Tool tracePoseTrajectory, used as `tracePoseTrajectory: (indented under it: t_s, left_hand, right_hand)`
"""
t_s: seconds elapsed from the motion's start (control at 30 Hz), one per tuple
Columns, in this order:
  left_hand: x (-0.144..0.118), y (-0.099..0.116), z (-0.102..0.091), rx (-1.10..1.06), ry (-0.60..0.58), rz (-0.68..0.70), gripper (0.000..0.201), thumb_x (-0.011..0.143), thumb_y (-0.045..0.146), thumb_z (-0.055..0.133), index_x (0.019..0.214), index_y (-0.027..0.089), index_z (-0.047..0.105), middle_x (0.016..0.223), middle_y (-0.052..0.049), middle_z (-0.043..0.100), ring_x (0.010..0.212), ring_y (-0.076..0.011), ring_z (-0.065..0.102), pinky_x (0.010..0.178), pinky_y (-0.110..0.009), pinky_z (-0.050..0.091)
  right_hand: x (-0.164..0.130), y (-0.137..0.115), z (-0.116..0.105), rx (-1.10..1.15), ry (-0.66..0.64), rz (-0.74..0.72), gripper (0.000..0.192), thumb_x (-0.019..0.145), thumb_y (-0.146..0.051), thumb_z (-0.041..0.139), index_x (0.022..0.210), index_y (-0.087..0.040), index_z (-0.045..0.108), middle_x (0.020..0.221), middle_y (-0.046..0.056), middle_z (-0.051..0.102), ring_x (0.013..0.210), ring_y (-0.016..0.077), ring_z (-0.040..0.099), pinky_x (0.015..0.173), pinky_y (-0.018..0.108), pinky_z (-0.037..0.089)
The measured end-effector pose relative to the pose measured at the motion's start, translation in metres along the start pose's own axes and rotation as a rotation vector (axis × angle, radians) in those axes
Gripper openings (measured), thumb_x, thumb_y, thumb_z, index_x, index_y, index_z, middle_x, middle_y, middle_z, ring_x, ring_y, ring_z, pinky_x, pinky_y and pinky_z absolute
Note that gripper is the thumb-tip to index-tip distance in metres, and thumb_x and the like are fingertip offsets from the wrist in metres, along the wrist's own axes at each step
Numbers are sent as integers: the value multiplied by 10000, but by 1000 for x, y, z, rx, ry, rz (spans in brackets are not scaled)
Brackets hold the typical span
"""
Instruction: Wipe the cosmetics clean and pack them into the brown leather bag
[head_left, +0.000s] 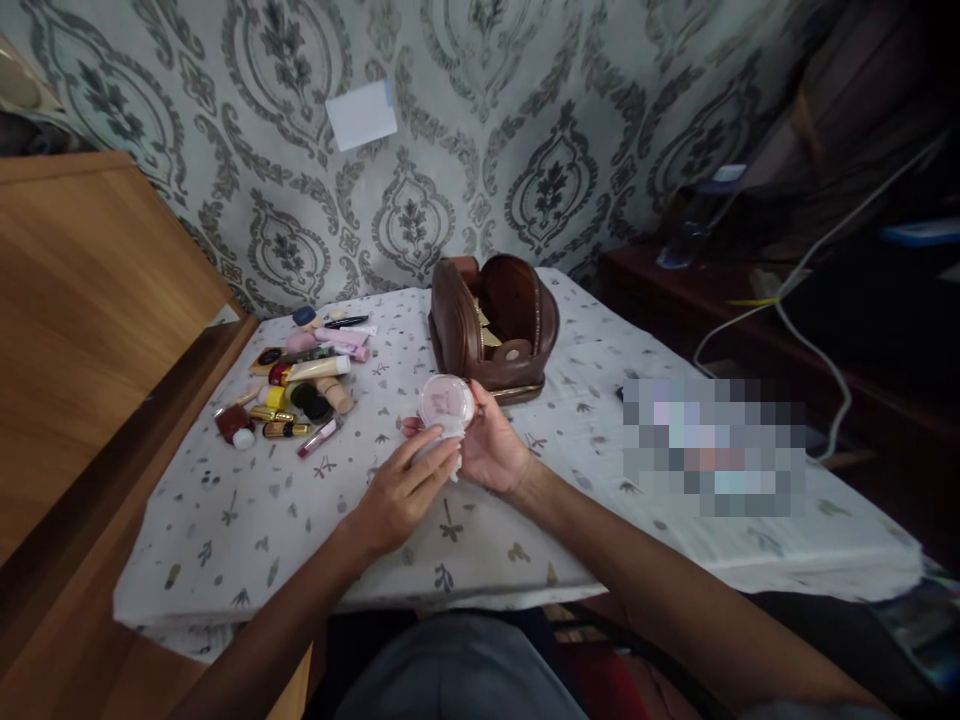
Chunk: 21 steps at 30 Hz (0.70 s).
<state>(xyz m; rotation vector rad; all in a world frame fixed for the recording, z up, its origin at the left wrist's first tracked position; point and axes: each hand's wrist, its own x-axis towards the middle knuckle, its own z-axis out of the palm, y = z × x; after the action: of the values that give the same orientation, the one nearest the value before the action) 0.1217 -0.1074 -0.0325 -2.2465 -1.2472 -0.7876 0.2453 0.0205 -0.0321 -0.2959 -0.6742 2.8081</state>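
Right there above the middle of the table [225, 520], the right hand [491, 445] was cupped under a round clear-lidded compact [447, 402], fingers curled up around its edge and gripping it, the lid tilted toward the camera. The left hand [401, 490] lay just beside it, fingers stretched flat and half open, their tips touching a bit of white cloth or puff [448, 450] beneath the compact; whether they pinched it could not be told. Just behind the hands sat a brown leather pouch [491, 325], unzipped and gaping. Off to the left, well apart, a heap of cosmetics [304, 385] lay scattered on the patterned tablecloth: tubes, lipsticks, small jars. A blurred patch covered something on the right.
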Motion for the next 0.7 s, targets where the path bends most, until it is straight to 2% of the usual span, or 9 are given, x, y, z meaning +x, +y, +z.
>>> tracePoseTrajectory:
  t_s: [0.13,0.23,0.37,0.5,0.7]
  left_hand:
    - [7,3,-7,-174,110,-123,412,959,54,467,1353,148,538,1162,-132,691,1276,-260,527,969,-458,562]
    - [13,7,-14,-251,131,-158,408,960,63,464,1339,187,554,1156,-118,681,1220,-247,556,960,-446,556]
    - [20,7,-20,-300,139,-200,397,968,75,444,1323,210,559,1193,-111,659,1215,-239,563,982,-444,529]
    - [23,-1,-22,-240,169,-245,369,955,66,468,1286,191,571,1216,-118,644,1217,-229,559,1028,-434,492]
    - [16,-11,-24,-191,151,-453,292,963,114,481,1218,200,593,1229,-107,648,1166,-201,607,1001,-382,518]
  right_hand:
    - [0,0,0,-4,-26,-26,567,727,-638,642,1026,-157,681,910,90,746,865,243,677,688,326,543]
    - [0,0,0,-12,-46,-35,510,694,-587,687,976,-163,683,845,65,733,777,218,652,626,298,517]
    - [-1,4,1,-1,-38,-87,323,691,-454,747,836,-178,664,727,2,686,630,136,580,572,238,470]
    - [0,6,2,-7,-54,-81,285,717,-418,752,864,-192,661,735,-24,679,649,137,588,559,247,469]
    - [1,4,-2,-42,-75,-121,279,757,-413,724,934,-207,658,811,6,707,711,162,613,585,267,479]
